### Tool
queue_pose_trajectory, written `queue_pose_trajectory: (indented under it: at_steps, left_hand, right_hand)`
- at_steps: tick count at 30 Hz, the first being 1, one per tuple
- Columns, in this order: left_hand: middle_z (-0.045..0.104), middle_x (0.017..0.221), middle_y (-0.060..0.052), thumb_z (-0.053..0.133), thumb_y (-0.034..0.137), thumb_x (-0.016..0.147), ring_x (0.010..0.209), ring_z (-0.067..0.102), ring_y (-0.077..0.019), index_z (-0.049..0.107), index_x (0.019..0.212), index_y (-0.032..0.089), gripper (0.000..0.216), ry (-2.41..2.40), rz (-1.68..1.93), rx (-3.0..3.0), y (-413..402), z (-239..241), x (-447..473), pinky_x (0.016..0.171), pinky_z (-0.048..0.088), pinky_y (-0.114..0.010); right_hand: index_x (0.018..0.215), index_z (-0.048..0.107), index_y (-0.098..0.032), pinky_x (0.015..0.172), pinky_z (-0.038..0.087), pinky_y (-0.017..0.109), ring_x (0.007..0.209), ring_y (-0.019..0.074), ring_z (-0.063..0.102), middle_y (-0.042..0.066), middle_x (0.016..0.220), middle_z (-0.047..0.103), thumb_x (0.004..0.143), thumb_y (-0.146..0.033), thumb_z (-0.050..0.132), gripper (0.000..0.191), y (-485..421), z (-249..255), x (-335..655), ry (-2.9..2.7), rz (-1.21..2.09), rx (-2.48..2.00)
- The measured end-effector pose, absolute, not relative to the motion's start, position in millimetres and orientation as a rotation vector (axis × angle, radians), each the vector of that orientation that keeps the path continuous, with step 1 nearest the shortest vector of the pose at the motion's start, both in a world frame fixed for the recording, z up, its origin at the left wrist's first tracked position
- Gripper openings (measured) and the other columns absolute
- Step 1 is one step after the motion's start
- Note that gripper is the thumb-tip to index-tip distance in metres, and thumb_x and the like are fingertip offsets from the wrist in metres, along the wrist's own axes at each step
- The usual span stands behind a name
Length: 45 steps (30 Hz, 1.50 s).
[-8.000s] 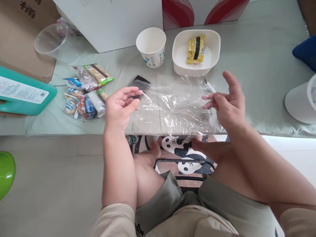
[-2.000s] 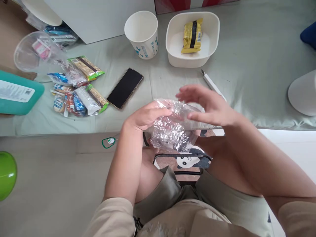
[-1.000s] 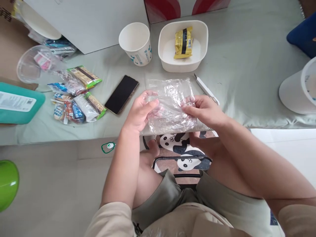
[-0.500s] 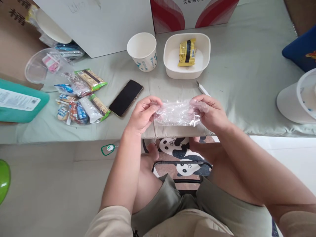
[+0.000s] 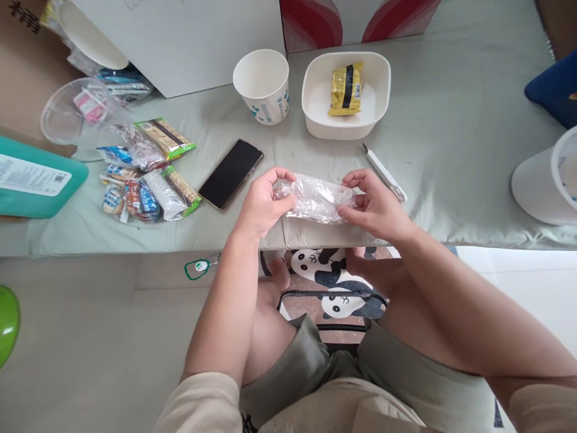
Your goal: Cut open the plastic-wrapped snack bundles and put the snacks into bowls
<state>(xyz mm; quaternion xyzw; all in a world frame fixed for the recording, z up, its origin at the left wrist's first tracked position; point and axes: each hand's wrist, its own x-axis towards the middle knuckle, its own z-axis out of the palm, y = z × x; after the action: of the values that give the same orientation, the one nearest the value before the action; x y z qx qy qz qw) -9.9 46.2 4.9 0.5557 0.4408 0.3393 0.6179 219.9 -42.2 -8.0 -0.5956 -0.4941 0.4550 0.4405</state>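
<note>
A crinkled clear plastic wrapper (image 5: 315,198) is stretched between my two hands, just above the near edge of the cloth-covered surface. My left hand (image 5: 265,201) pinches its left end between thumb and fingers. On the other end, my right hand (image 5: 372,204) grips with the thumb below and fingers above. Close behind my right hand lies a white utility knife (image 5: 384,173). A black phone (image 5: 231,174) rests to the left of my left hand. Beyond the wrapper stands a white paper bowl (image 5: 311,120) holding a yellow packet (image 5: 346,89).
A paper cup (image 5: 265,96) stands left of the bowl. Several wrapped snacks (image 5: 148,192) and a clear plastic lid (image 5: 58,111) lie at the left, near a teal package (image 5: 40,183). Boxes line the back. A white tub (image 5: 536,180) stands at the right.
My hands have drawn slightly closer together, and the wrapper is more bunched. My right hand has shifted left, uncovering more of the utility knife. The view has tilted down slightly.
</note>
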Motion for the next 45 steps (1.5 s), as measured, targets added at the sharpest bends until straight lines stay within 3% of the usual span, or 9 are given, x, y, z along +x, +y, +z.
queue_pose_trajectory:
  at_steps: [5,9,12,17,24,30,33,37,45]
  left_hand:
    - [0.065,0.089,0.001,0.078,0.014,0.068,0.061,0.058,-0.0085,0.069,0.093,0.021,0.027,0.855,0.591,1.339,40,22,-11,0.054,0.047,-0.021]
    - [0.072,0.111,-0.004,0.084,0.019,0.068,0.075,0.067,-0.0127,0.069,0.116,0.026,0.050,0.784,0.596,1.259,35,24,-2,0.061,0.052,-0.021]
    - [0.073,0.117,-0.006,0.086,0.042,0.075,0.091,0.072,-0.0170,0.066,0.123,0.027,0.054,0.821,0.717,1.029,32,16,7,0.071,0.057,-0.024]
    - [0.076,0.094,-0.007,0.088,0.043,0.077,0.088,0.074,-0.0196,0.073,0.101,0.017,0.038,0.722,0.432,1.041,23,7,19,0.078,0.060,-0.029]
    - [0.064,0.063,0.004,0.082,0.031,0.082,0.052,0.062,-0.0124,0.073,0.101,0.021,0.023,0.845,0.571,1.143,25,7,21,0.052,0.053,-0.025]
    - [0.069,0.082,-0.002,0.071,0.041,0.086,0.064,0.064,-0.0116,0.073,0.083,0.019,0.022,0.756,0.581,1.003,29,14,16,0.056,0.054,-0.023]
    - [0.068,0.088,-0.002,0.075,0.044,0.084,0.065,0.061,-0.0099,0.071,0.086,0.019,0.026,0.780,0.587,1.070,27,15,15,0.058,0.052,-0.022]
    - [0.067,0.102,0.001,0.080,0.021,0.074,0.063,0.056,-0.0043,0.066,0.095,0.020,0.026,0.901,0.700,1.212,24,13,13,0.061,0.047,-0.019]
    - [0.067,0.115,-0.003,0.077,0.023,0.080,0.083,0.070,-0.0111,0.060,0.115,0.025,0.040,0.931,0.908,1.136,31,18,1,0.077,0.056,-0.025]
  right_hand:
    - [0.114,0.062,-0.026,0.093,0.059,0.034,0.113,0.0215,0.069,0.008,0.119,0.070,0.078,-0.041,0.083,0.044,-47,3,225,-1.127,1.186,-1.252]
    - [0.097,0.068,-0.020,0.058,0.048,0.028,0.067,0.0151,0.062,0.001,0.075,0.066,0.078,-0.045,0.084,0.035,-51,13,214,-1.367,1.508,-1.279]
    - [0.078,0.064,-0.019,0.049,0.035,0.026,0.053,0.0098,0.046,-0.004,0.059,0.052,0.084,-0.039,0.074,0.024,-51,14,205,-1.383,1.373,-1.466]
    - [0.093,0.064,-0.019,0.054,0.042,0.027,0.060,0.0129,0.055,-0.001,0.067,0.060,0.084,-0.042,0.072,0.025,-46,12,201,-1.196,1.210,-1.518]
    - [0.092,0.069,-0.025,0.062,0.045,0.029,0.068,0.0147,0.054,0.000,0.078,0.064,0.084,-0.041,0.071,0.018,-44,5,205,-1.073,1.198,-1.391]
    - [0.080,0.074,-0.024,0.058,0.041,0.032,0.063,0.0155,0.050,0.004,0.078,0.066,0.092,-0.046,0.055,0.031,-47,3,211,-1.111,1.267,-1.345]
    - [0.088,0.070,-0.024,0.058,0.044,0.030,0.064,0.0137,0.053,0.003,0.087,0.068,0.088,-0.044,0.068,0.020,-47,5,206,-1.111,1.248,-1.361]
    - [0.118,0.056,-0.029,0.065,0.055,0.030,0.074,0.0159,0.064,0.000,0.093,0.067,0.070,-0.040,0.088,0.059,-42,5,192,-0.940,1.319,-1.284]
    - [0.079,0.064,-0.023,0.064,0.048,0.031,0.067,0.0151,0.057,0.000,0.073,0.064,0.078,-0.037,0.078,0.019,-32,19,177,-0.997,1.040,-1.416]
